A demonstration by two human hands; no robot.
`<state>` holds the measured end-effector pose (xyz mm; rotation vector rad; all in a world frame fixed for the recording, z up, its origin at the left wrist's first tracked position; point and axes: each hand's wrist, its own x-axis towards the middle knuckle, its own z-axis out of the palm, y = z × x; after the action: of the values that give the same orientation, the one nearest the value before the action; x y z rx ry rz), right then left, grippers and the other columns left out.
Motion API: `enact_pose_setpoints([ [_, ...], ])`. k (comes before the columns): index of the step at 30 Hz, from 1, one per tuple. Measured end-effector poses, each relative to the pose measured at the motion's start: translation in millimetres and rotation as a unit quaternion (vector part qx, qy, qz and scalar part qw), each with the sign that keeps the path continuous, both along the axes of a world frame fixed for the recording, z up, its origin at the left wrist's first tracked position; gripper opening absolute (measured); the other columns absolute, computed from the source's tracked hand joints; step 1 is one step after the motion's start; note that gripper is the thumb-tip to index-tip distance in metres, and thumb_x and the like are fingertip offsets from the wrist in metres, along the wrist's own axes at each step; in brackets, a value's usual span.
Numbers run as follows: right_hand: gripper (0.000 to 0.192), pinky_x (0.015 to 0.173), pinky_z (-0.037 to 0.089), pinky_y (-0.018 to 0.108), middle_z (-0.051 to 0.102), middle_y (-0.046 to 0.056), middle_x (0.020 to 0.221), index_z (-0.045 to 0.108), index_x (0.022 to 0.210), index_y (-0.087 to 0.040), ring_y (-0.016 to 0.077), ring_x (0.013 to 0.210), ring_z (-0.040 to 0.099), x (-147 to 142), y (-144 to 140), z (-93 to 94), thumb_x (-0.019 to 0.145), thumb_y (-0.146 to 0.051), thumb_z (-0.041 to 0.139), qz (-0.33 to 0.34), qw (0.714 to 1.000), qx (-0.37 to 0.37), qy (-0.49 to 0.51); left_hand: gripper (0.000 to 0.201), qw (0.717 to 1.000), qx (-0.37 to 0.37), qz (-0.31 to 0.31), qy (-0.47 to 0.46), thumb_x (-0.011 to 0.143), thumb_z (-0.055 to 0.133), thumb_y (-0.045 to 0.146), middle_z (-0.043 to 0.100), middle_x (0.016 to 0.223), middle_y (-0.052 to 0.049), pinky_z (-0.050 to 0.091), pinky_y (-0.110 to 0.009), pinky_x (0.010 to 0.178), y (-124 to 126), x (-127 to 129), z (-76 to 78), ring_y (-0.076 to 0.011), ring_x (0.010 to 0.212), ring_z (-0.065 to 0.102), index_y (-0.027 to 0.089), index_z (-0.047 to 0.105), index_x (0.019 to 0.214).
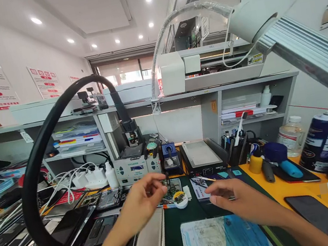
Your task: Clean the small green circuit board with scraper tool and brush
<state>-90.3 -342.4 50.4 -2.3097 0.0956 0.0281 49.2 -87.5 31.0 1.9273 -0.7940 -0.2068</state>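
At the centre of the frame, the left hand (147, 199) is held by the tray (169, 206), its fingers curled close to the thumb (whether the dark, slim tool (167, 179) at the tips is gripped cannot be told). At the tray's lower right corner the tin (182, 206) is seen. Right of centre, the right hand (242, 200) is held with fingers and thumb parted, nothing visibly gripped, near the stick (206, 179).
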Motion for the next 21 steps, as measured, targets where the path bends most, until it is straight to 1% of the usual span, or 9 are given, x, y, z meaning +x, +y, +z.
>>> enact_pose_setpoints([
  [2, 0.043, 0.083, 0.049, 0.031, 0.072, 0.008, 0.107, 0.073, 0.111, -0.019, 0.0204, 0.095, 0.064, -1.4, 1.1, 0.5, 0.092, -0.055, 0.06, 0.018, 1.0, 0.018, -0.001, 0.038, 0.995, -0.052, -0.059, 0.055, 0.087, 0.058, 0.05, 0.06, 0.081, -0.002, 0.049, -0.025, 0.066, -16.8, -24.0, -4.9, -0.0159, 0.074, 0.056, 0.017, 0.062, 0.104],
  [4, 0.044, 0.074, 0.047, 0.027, 0.071, 0.007, 0.095, 0.074, 0.109, -0.015, 0.0169, 0.084, 0.062, -2.6, 2.2, -0.8, 0.088, -0.053, 0.065, 0.042, 0.998, 0.049, 0.009, 0.041, 0.985, -0.089, -0.096, 0.111, 0.085, 0.06, 0.056, 0.055, 0.076, 0.0, 0.045, -0.023, 0.05, -31.1, -43.3, -12.9, -0.014, 0.064, 0.05, 0.018, 0.06, 0.101],
  [5, 0.045, 0.071, 0.046, 0.026, 0.071, 0.006, 0.09, 0.074, 0.107, -0.014, 0.0153, 0.079, 0.06, -3.1, 2.8, -2.1, 0.086, -0.053, 0.069, 0.052, 0.996, 0.069, 0.017, 0.042, 0.979, -0.102, -0.113, 0.138, 0.084, 0.061, 0.058, 0.053, 0.073, 0.001, 0.043, -0.023, 0.046, -36.8, -50.4, -17.5, -0.0138, 0.061, 0.048, 0.019, 0.058, 0.099],
  [7, 0.044, 0.068, 0.045, 0.023, 0.07, 0.004, 0.085, 0.073, 0.101, -0.012, 0.013, 0.074, 0.058, -3.7, 4.3, -5.0, 0.079, -0.05, 0.077, 0.073, 0.991, 0.105, 0.037, 0.043, 0.969, -0.12, -0.131, 0.174, 0.082, 0.064, 0.059, 0.054, 0.071, 0.001, 0.044, -0.022, 0.045, -45.3, -59.5, -26.9, -0.0139, 0.061, 0.049, 0.019, 0.055, 0.095],
  [11, 0.033, 0.058, 0.038, 0.019, 0.061, -0.003, 0.069, 0.07, 0.088, -0.013, 0.0083, 0.064, 0.051, -4.3, 7.2, -9.1, 0.077, -0.042, 0.079, 0.059, 0.994, 0.083, 0.038, 0.043, 0.957, -0.13, -0.15, 0.213, 0.08, 0.069, 0.058, 0.054, 0.073, 0.0, 0.045, -0.021, 0.047, -53.3, -65.2, -43.4, -0.0146, 0.065, 0.051, 0.019, 0.055, 0.09],
  [13, 0.026, 0.055, 0.034, 0.018, 0.056, -0.004, 0.065, 0.069, 0.082, -0.013, 0.0072, 0.061, 0.047, -4.5, 7.7, -9.5, 0.078, -0.038, 0.077, 0.05, 0.996, 0.067, 0.031, 0.04, 0.957, -0.124, -0.149, 0.214, 0.081, 0.069, 0.055, 0.054, 0.076, 0.0, 0.045, -0.022, 0.048, -55.0, -66.0, -49.3, -0.0139, 0.065, 0.05, 0.019, 0.055, 0.091],
  [16, 0.02, 0.053, 0.033, 0.018, 0.056, -0.004, 0.063, 0.068, 0.077, -0.013, 0.0067, 0.06, 0.046, -4.5, 7.1, -9.6, 0.08, -0.032, 0.074, 0.046, 0.998, 0.046, 0.021, 0.032, 0.968, -0.103, -0.132, 0.189, 0.085, 0.066, 0.049, 0.054, 0.077, 0.0, 0.041, -0.022, 0.048, -56.2, -66.8, -53.4, -0.012, 0.06, 0.045, 0.019, 0.056, 0.092],
  [18, 0.019, 0.052, 0.032, 0.017, 0.057, -0.004, 0.062, 0.067, 0.074, -0.014, 0.0066, 0.059, 0.046, -4.3, 6.1, -10.0, 0.079, -0.031, 0.073, 0.045, 0.998, 0.033, 0.016, 0.027, 0.979, -0.085, -0.11, 0.152, 0.086, 0.064, 0.044, 0.054, 0.076, 0.0, 0.039, -0.023, 0.054, -56.2, -67.1, -51.8, -0.0125, 0.063, 0.045, 0.018, 0.059, 0.091],
  [21, 0.017, 0.051, 0.032, 0.017, 0.057, -0.004, 0.061, 0.066, 0.071, -0.014, 0.0063, 0.058, 0.046, -3.8, 4.3, -11.6, 0.077, -0.028, 0.073, 0.048, 0.999, 0.018, 0.01, 0.021, 0.992, -0.051, -0.082, 0.083, 0.087, 0.062, 0.037, 0.055, 0.074, 0.0, 0.036, -0.025, 0.062, -54.4, -67.1, -43.4, -0.015, 0.07, 0.048, 0.016, 0.065, 0.088],
])
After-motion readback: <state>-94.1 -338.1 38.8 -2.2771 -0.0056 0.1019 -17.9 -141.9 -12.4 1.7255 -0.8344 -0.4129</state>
